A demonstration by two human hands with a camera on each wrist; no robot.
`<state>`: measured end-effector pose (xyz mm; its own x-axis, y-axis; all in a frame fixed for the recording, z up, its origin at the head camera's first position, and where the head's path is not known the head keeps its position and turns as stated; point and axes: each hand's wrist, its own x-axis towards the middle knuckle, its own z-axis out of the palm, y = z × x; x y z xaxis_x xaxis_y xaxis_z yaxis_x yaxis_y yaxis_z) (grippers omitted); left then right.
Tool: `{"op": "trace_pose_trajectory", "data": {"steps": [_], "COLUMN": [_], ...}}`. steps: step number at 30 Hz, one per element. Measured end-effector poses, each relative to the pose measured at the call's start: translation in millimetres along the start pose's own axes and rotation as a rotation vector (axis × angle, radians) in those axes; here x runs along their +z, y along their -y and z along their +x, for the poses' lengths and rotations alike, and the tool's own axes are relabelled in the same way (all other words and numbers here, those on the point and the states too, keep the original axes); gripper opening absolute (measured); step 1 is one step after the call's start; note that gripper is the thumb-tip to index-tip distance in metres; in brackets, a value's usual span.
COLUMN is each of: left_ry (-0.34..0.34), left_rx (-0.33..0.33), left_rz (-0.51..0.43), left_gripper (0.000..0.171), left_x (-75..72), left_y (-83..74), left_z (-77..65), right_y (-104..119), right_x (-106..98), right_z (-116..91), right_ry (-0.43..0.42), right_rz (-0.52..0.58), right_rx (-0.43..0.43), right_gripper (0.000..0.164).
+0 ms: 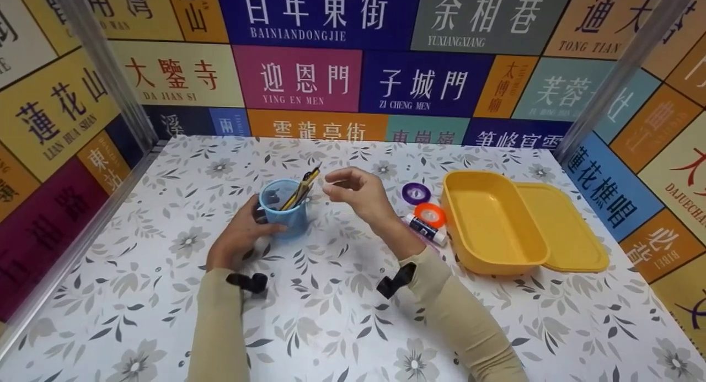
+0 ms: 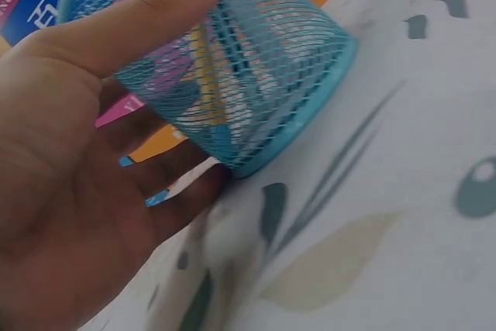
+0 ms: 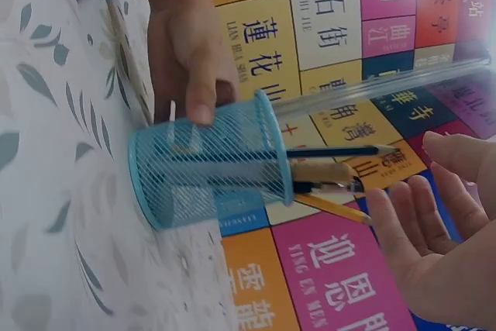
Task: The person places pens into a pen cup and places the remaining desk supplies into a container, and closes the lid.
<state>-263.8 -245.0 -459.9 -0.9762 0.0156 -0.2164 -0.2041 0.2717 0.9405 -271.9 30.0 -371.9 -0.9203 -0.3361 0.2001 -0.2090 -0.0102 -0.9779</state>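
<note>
A light-blue mesh pen cup [image 1: 291,223] stands left of the table's middle, with its base at the tabletop. My left hand [image 1: 242,230] grips it from the left, the thumb on the near side of the mesh. Pencils and pens [image 1: 304,190] lean in the cup towards its right side; a yellow pencil [image 3: 335,208] and a dark pencil [image 3: 345,151] stick out past the rim. Beside their tips is my right hand [image 1: 358,194], its fingers loosely bent and apart from the pencils. Nothing shows between its thumb and fingers in the right wrist view.
To the right stands an open yellow box [image 1: 491,219], its yellow lid [image 1: 568,227] lying beside it. Left of the box are a purple tape roll [image 1: 408,193], an orange tape roll [image 1: 421,209] and a glue stick [image 1: 426,230]. Printed panels [image 1: 298,76] wall in the table.
</note>
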Motion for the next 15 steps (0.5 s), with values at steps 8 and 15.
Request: {"op": "trace_pose_trajectory", "data": {"steps": [8,15], "left_ry": [0.006,0.024], "left_rx": [0.119,0.171], "left_rz": [-0.030,-0.092], "left_gripper": [0.087,0.086], "left_x": [-21.7,-26.6], "left_y": [2.1,2.4], "left_z": [-10.9,-14.9], "right_y": [15.9,27.0], "right_x": [-40.3,-80.8], "right_z": [-15.2,-28.9], "right_ry": [0.004,0.006], "right_rz": [-0.107,-0.202], "right_rx": [0.035,0.010], "right_gripper": [0.031,0.036]}}
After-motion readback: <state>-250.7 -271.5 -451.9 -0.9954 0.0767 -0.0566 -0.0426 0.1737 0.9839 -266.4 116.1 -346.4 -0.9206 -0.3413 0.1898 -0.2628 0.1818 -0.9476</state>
